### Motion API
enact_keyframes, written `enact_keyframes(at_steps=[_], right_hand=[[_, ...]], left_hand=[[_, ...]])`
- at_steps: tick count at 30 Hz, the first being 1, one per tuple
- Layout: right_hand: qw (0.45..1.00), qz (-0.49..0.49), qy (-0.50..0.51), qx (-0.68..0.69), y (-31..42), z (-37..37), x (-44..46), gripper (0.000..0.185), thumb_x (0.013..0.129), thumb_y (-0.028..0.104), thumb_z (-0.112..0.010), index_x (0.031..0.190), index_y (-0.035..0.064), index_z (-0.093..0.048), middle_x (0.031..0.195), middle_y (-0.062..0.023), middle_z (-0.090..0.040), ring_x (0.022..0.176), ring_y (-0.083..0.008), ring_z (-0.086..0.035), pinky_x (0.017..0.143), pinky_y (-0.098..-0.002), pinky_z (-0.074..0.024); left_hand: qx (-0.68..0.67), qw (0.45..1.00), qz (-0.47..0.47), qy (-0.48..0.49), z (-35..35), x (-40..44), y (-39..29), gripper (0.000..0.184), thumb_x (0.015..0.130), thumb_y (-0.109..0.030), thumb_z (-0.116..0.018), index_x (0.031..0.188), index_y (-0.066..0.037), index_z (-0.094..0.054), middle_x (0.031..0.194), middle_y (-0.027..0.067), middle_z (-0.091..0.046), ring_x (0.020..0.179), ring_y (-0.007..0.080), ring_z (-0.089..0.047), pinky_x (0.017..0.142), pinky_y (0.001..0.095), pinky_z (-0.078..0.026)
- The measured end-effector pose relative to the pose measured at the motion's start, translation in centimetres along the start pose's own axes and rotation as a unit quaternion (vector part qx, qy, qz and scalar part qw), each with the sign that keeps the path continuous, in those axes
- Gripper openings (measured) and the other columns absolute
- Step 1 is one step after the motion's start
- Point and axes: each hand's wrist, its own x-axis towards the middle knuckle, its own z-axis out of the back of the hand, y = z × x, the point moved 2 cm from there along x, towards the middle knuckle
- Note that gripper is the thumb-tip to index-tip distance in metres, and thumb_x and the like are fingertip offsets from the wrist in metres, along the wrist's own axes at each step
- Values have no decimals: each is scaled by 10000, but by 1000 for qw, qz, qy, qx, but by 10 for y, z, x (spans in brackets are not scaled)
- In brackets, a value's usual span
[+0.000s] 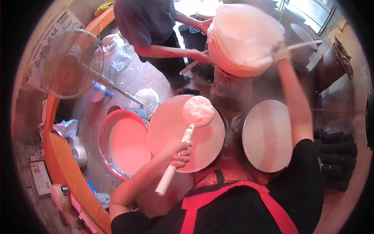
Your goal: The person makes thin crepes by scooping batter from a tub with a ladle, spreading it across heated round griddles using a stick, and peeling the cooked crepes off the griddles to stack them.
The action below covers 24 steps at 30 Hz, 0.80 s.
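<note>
My left hand [181,154] is wrapped round the pale handle of a ladle [198,112], its round head coated in white batter. The ladle head hangs over a large round griddle [167,132]. My right hand [281,54], blurred, reaches to the right edge of a thick stack of thin pale pancakes [245,35]. It looks closed on a light wooden stick [306,44] that extends to the right. A wide red-rimmed tub of batter [130,144] stands left of the griddle. A second round griddle [267,136] lies below my right forearm.
Across from me, a co-worker in dark clothes [150,23] has both hands at the stack's left side, near another stick [189,67]. A standing fan [70,70] is at the left, beside an orange counter edge [58,148]. Dark cylinders [335,160] are piled at the right.
</note>
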Motion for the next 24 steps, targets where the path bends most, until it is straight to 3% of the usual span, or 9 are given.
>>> enact_keyframes(at_steps=[4, 6, 10, 13, 15, 19, 20, 22, 24], right_hand=[[955, -165, -198, 145, -130, -5, -25, 71, 857, 110, -658, 849, 58, -611, 675, -36, -609, 528, -154, -573, 483, -324, -477], [959, -95, -264, -50, -169, 1, -31, 392, 772, 72, -735, 1140, -21, -635, 857, -93, -691, 673, -199, -640, 621, -325, -517], [970, 62, -228, -66, -159, 0, -73, 155, 841, 131, -704, 901, 1, -646, 691, -41, -610, 505, -120, -516, 464, -302, -407], [973, -45, -195, -114, -128, 39, -101, 268, 838, 229, -732, 942, -3, -646, 714, -64, -628, 590, -192, -593, 574, -344, -472], [986, -118, -83, 86, -23, 78, -185, 206, 904, 249, -673, 880, 101, -531, 612, 31, -421, 458, -76, -399, 399, -253, -305], [988, -116, 98, 29, 51, 302, -318, 258, 941, 311, -604, 1089, 103, -643, 621, 72, -426, 435, -39, -364, 391, -210, -294], [989, -105, 74, -67, 79, 362, -366, 320, 965, 335, -560, 1154, 92, -648, 616, 74, -418, 438, -40, -375, 386, -210, -290], [981, -93, 13, -172, 89, 503, -446, 386, 978, 377, -533, 1193, 76, -640, 614, 64, -427, 459, -33, -382, 400, -203, -281], [976, -35, -11, -216, 131, 602, -519, 469, 981, 421, -507, 1236, 42, -615, 621, 53, -456, 482, -35, -389, 437, -207, -290]], left_hand=[[-16, 1000, 6, 3, -1, 2, -12, 124, 997, -126, -443, 1079, -38, -411, 699, -1, -385, 442, 18, -322, 328, 152, -244], [-3, 1000, 8, 5, -9, 3, -14, 135, 1000, -131, -444, 1088, -34, -410, 702, 0, -385, 445, 18, -325, 331, 152, -245], [14, 1000, 6, -11, -29, 3, -1, 169, 995, -126, -447, 1116, -16, -406, 696, 6, -372, 436, 25, -303, 313, 153, -241], [44, 999, 12, 0, -56, 10, 29, 152, 986, -117, -462, 1091, -20, -409, 709, 4, -397, 461, 28, -338, 346, 157, -258], [63, 998, 22, -1, -92, 11, 53, 141, 980, -110, -472, 1074, -24, -411, 713, 5, -403, 466, 30, -342, 351, 156, -264], [114, 987, 107, 21, -158, 21, 119, 118, 953, -101, -521, 904, -69, -418, 696, -14, -427, 478, 34, -380, 365, 158, -303], [58, 985, 156, 51, -170, 33, 142, 161, 973, -89, -492, 1089, 3, -426, 701, -19, -391, 447, 6, -348, 315, 129, -270], [9, 964, 256, 67, -205, 53, 177, 141, 970, -70, -468, 1076, 14, -428, 688, -20, -400, 458, 16, -378, 334, 138, -310], [160, 958, 226, 81, -282, 61, 232, 225, 951, -60, -465, 1146, 46, -425, 693, -14, -394, 464, 22, -382, 349, 151, -338]])
